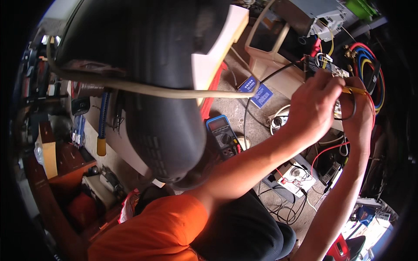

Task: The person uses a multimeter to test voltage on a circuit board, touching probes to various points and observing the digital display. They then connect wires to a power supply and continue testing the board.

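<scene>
My left hand [314, 102], its arm coming from an orange sleeve, has its fingers curled and pressed together at a small circuit board [322, 63] with coloured wires. What they grip is hidden. Close on its right my right hand [357, 106] reaches up to the same assembly, its fingertips hidden. A slim yellow piece [355, 90] crosses in front of the right hand; I cannot tell which hand holds it. Thin red and black wires hang around the right wrist. A red clip [316, 47] is fixed by the board's far side.
A large black rounded object [165, 108] fills the upper left, crossed by a beige cable [165, 90]. On the floor lie a blue-edged multimeter [224, 135], a blue printed box [257, 92] and a white box with a dial [296, 176]. Coloured hoses [370, 65] hang at right.
</scene>
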Demonstrator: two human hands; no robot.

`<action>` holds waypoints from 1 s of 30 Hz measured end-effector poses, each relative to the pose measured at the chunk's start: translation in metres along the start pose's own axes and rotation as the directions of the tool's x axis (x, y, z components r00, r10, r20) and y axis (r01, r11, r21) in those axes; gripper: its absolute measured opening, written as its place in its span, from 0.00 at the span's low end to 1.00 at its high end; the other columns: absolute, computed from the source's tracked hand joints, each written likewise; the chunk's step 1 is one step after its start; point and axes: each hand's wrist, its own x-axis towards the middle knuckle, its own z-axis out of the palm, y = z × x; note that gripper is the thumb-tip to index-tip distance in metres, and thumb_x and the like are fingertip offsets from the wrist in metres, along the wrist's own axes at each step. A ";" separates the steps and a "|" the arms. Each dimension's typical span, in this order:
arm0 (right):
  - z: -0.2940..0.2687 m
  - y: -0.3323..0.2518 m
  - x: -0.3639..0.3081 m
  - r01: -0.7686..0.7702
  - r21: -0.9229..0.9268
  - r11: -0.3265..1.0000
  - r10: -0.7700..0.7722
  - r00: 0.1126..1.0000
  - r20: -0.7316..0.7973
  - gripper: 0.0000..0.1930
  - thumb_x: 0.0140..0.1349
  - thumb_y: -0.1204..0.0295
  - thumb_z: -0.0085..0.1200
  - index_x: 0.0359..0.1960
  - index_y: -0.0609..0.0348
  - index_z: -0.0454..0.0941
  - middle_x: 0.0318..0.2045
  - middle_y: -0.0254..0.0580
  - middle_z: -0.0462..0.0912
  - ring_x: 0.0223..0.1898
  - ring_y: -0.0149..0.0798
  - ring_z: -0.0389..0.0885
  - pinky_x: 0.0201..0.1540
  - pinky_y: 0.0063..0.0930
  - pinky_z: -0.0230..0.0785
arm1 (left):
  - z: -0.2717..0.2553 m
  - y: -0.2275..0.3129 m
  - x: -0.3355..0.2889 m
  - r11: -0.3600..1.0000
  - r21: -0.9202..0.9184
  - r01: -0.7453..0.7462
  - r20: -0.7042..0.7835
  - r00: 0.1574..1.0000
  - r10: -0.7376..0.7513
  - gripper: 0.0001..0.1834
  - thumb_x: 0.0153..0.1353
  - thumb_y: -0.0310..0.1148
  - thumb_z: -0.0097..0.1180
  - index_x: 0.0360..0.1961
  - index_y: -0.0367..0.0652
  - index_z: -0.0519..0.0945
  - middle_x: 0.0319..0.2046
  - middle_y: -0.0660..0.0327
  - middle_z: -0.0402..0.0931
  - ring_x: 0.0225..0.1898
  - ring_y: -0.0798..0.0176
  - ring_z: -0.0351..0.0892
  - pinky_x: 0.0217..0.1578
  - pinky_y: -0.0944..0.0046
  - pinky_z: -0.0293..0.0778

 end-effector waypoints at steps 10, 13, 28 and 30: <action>0.000 0.000 0.003 -0.074 0.030 0.997 0.074 0.997 0.018 0.11 0.65 0.68 0.54 0.46 0.59 0.79 0.36 0.44 0.84 0.38 0.40 0.84 0.43 0.31 0.73 | 0.001 0.002 0.002 0.999 -0.029 0.021 0.002 1.000 -0.021 0.19 0.53 0.15 0.60 0.46 0.42 0.79 0.41 0.55 0.77 0.36 0.46 0.84 0.34 0.52 0.80; 0.000 0.001 0.003 -0.066 0.048 0.997 0.065 0.998 0.010 0.11 0.66 0.68 0.54 0.46 0.58 0.79 0.36 0.43 0.84 0.37 0.38 0.83 0.43 0.30 0.73 | 0.001 0.002 0.001 1.000 -0.018 0.019 0.006 1.000 -0.019 0.19 0.52 0.15 0.60 0.46 0.42 0.79 0.42 0.55 0.77 0.36 0.46 0.84 0.34 0.52 0.80; 0.001 -0.002 0.002 -0.093 0.044 0.995 0.093 0.996 -0.005 0.07 0.68 0.69 0.53 0.43 0.56 0.78 0.31 0.41 0.84 0.34 0.36 0.83 0.39 0.32 0.72 | 0.001 0.002 0.003 0.999 -0.009 0.038 0.006 0.999 -0.038 0.19 0.53 0.14 0.56 0.45 0.43 0.79 0.42 0.54 0.78 0.36 0.45 0.84 0.33 0.51 0.79; 0.001 -0.003 0.003 -0.100 0.045 0.994 0.100 0.995 -0.001 0.07 0.68 0.70 0.53 0.43 0.56 0.78 0.31 0.42 0.84 0.33 0.36 0.82 0.38 0.32 0.72 | 0.002 0.002 0.003 1.000 0.007 0.027 0.002 1.000 -0.027 0.19 0.53 0.14 0.56 0.45 0.43 0.79 0.41 0.54 0.78 0.35 0.45 0.84 0.33 0.51 0.79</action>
